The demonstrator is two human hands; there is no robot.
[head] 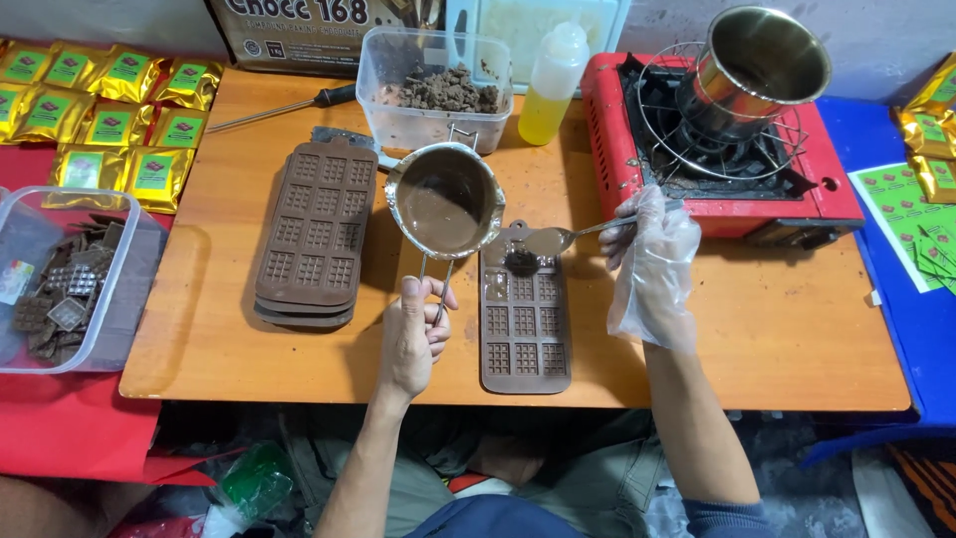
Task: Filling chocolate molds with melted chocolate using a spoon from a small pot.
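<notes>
Spoon (551,239) handle hidden inside gloved right hand (652,261).

There is only one view, from the camera on my head. It looks steeply down over my forearms onto the wooden tabletop (777,339), close enough that it fills most of the frame. The far edge, with the red stove (717,149), runs along the top, and my knees show along the bottom under the near edge.
</notes>
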